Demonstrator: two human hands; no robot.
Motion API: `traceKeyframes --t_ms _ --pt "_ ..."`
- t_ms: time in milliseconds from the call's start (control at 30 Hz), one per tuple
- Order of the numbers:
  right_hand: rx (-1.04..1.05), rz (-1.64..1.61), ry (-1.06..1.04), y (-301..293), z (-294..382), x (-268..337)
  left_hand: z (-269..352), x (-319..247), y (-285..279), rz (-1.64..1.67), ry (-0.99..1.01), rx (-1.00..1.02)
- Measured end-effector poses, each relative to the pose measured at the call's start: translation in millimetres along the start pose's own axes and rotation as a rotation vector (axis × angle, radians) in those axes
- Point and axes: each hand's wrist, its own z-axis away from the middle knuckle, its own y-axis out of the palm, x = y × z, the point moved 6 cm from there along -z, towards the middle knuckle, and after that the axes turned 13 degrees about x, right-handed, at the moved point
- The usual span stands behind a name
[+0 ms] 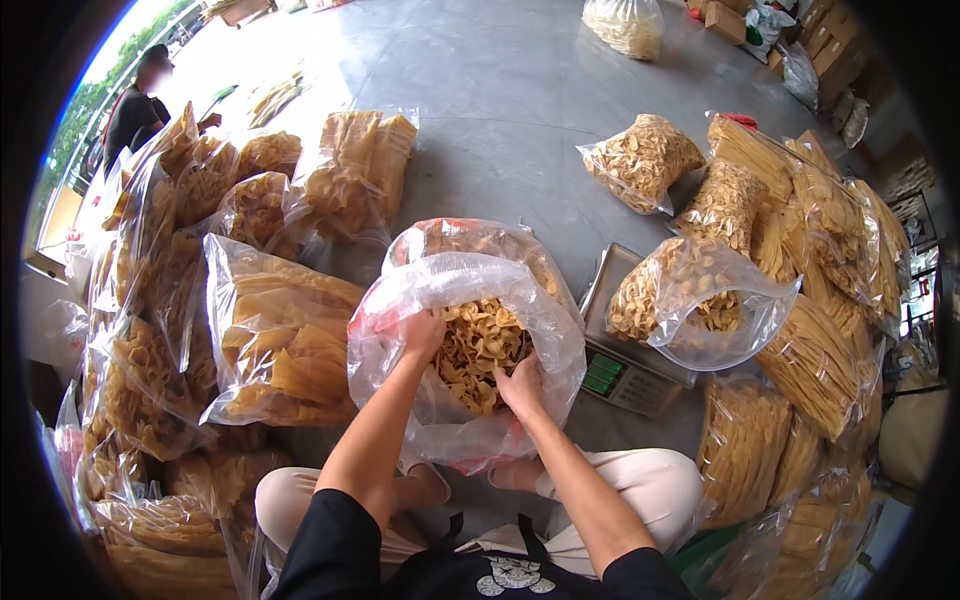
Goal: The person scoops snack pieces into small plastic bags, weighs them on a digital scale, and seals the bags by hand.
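In front of me stands a large translucent plastic sack (480,270) with its mouth rolled outward. Dried, curled tan pieces (480,345) fill its opening. My left hand (425,332) reaches into the mouth at the left, against the inner plastic, its fingertips partly hidden. At the right side of the opening is my right hand (521,386), thumb over the pieces. A dark edge shows beside it, too little seen to name. Right of the sack, an open clear bag of similar pieces (637,300) rests on a digital scale (637,379) with a lit green display.
Clear bags of dried tan sheets (289,337) crowd my left side. Bags of dried tan strips (810,364) and a filled bag of curled pieces (645,161) lie to the right. A person (135,112) sits at far left. Cardboard boxes (832,45) stand at back right.
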Motion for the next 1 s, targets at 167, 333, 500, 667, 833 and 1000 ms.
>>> traceKeyframes --t_ms 167,333,500,667,833,1000 --pt "-0.002 -0.122 -0.134 8 -17 -4 2 8 37 -0.584 0.175 -0.433" --pt "0.088 -0.365 -0.08 8 -7 -1 20 -14 50 -0.066 0.201 -0.264" --pt "0.101 -0.363 -0.196 2 4 22 50 -28 36 0.003 0.409 -0.394" --pt "0.125 -0.633 -0.279 -2 28 49 85 -55 27 -0.065 0.492 -0.436" --pt "0.202 -0.892 -0.221 6 57 44 119 -66 29 -0.31 0.482 -0.427" --pt "0.187 -0.692 -0.217 18 77 23 143 -50 32 -0.312 0.458 -0.409"
